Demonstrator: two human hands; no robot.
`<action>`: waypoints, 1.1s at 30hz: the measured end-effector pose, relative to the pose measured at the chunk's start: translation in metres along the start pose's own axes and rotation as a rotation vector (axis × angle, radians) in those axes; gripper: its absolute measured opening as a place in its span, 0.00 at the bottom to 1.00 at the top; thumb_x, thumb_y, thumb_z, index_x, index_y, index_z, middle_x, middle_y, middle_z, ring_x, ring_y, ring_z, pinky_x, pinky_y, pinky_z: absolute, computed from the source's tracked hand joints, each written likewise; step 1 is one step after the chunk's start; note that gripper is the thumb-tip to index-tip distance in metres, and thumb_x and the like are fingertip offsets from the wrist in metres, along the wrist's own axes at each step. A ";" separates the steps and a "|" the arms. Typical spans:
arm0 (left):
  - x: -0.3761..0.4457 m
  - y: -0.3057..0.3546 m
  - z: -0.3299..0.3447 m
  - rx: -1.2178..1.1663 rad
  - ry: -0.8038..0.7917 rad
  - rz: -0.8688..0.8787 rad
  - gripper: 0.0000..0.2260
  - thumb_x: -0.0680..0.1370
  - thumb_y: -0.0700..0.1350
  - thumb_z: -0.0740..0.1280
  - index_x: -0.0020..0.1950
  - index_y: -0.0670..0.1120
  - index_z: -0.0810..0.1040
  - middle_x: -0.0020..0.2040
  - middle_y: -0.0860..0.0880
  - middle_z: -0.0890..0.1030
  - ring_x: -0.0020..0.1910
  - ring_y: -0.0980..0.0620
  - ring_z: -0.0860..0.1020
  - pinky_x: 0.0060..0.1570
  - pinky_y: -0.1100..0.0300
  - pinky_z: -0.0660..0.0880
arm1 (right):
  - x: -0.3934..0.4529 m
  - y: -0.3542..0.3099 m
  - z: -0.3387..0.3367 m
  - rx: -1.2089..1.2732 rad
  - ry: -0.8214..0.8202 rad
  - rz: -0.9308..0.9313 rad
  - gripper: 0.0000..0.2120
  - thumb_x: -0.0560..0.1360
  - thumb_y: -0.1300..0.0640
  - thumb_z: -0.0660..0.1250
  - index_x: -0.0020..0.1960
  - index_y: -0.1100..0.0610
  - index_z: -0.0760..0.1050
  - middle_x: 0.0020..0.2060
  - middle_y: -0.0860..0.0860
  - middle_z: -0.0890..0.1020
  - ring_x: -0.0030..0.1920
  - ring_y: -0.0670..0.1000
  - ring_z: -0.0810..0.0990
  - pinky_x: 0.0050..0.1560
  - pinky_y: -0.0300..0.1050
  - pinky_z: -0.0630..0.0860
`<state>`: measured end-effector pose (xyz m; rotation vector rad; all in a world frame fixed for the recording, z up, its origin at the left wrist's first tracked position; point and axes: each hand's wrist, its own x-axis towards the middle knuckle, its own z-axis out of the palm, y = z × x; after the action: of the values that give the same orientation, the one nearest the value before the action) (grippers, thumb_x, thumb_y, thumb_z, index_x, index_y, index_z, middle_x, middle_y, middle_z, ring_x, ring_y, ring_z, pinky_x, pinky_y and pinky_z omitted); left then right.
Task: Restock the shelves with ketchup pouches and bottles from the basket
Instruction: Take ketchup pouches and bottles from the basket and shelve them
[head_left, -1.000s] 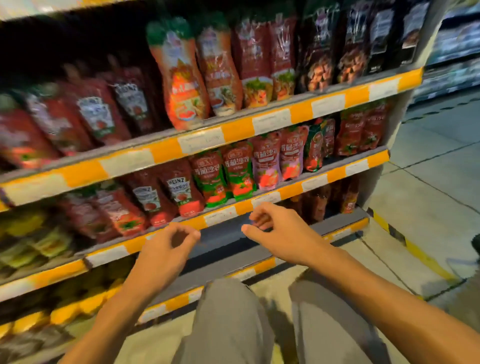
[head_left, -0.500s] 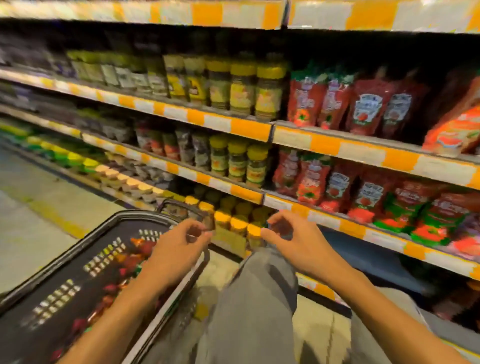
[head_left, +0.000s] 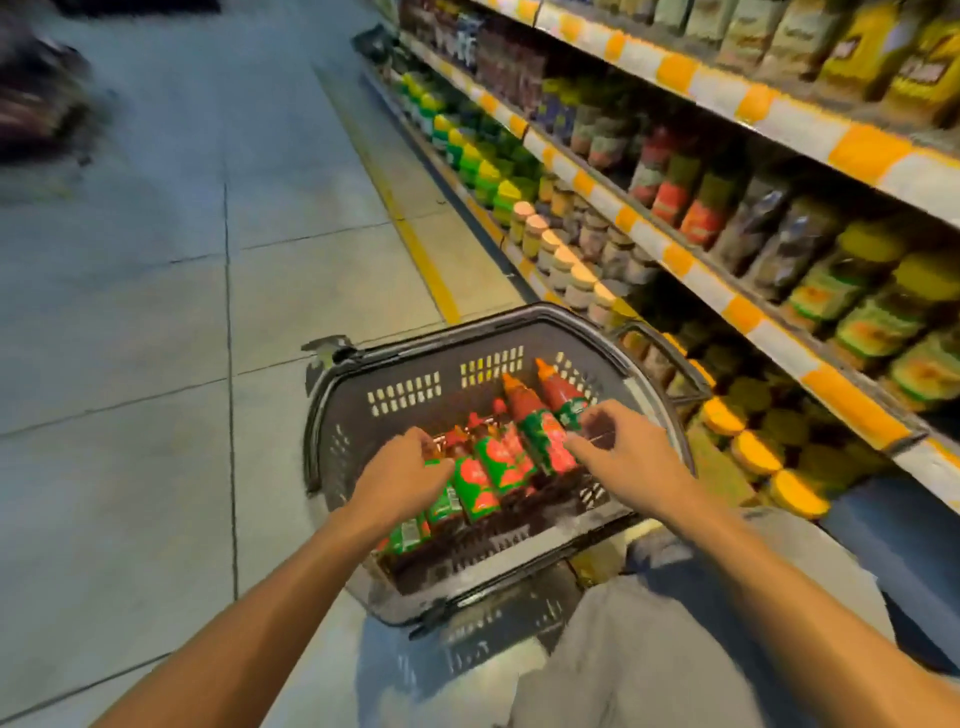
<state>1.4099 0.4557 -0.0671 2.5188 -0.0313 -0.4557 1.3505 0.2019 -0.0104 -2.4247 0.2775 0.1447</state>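
A dark plastic basket (head_left: 405, 397) stands on the floor in front of me. Several red ketchup bottles (head_left: 540, 439) with green labels lie side by side in it, caps pointing away. My left hand (head_left: 400, 475) hovers over the left bottles with loosely curled fingers. Over the right bottles is my right hand (head_left: 626, 454), its fingertips at a green label. I see neither hand holding anything. No ketchup pouches are in view.
Shelves (head_left: 675, 260) with orange-and-white edge strips run along the right, full of jars and packets. Yellow-lidded jars (head_left: 753, 452) fill the bottom shelf beside the basket. My grey-trousered knee (head_left: 675, 649) is at the lower right. Tiled floor (head_left: 156, 312) spreads to the left.
My view swung left and down, from the ketchup pouch shelves to the basket. Both hands moved from in front of the shelf to above the bottles in the basket.
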 end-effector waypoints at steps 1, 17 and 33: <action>0.005 -0.009 0.004 0.001 -0.002 -0.033 0.18 0.77 0.56 0.68 0.61 0.46 0.74 0.55 0.45 0.80 0.56 0.43 0.79 0.54 0.51 0.76 | 0.009 0.000 0.010 -0.014 -0.041 0.006 0.14 0.80 0.44 0.67 0.56 0.54 0.72 0.49 0.50 0.79 0.50 0.54 0.79 0.50 0.53 0.75; 0.098 0.035 0.113 -0.498 -0.117 -0.188 0.17 0.77 0.60 0.67 0.56 0.49 0.73 0.49 0.52 0.79 0.46 0.53 0.79 0.45 0.57 0.76 | 0.136 0.058 0.059 -0.155 -0.017 0.195 0.33 0.75 0.42 0.72 0.67 0.64 0.68 0.63 0.64 0.74 0.64 0.66 0.73 0.63 0.60 0.72; 0.147 0.067 0.169 -0.874 -0.242 -0.400 0.19 0.71 0.56 0.77 0.57 0.50 0.78 0.51 0.49 0.84 0.50 0.50 0.83 0.52 0.47 0.82 | 0.185 0.102 0.075 -0.288 -0.210 0.290 0.31 0.79 0.43 0.67 0.70 0.63 0.62 0.66 0.63 0.75 0.65 0.65 0.75 0.63 0.58 0.73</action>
<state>1.4976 0.2915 -0.2077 1.5945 0.4820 -0.7361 1.5035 0.1446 -0.1643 -2.6107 0.5431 0.6013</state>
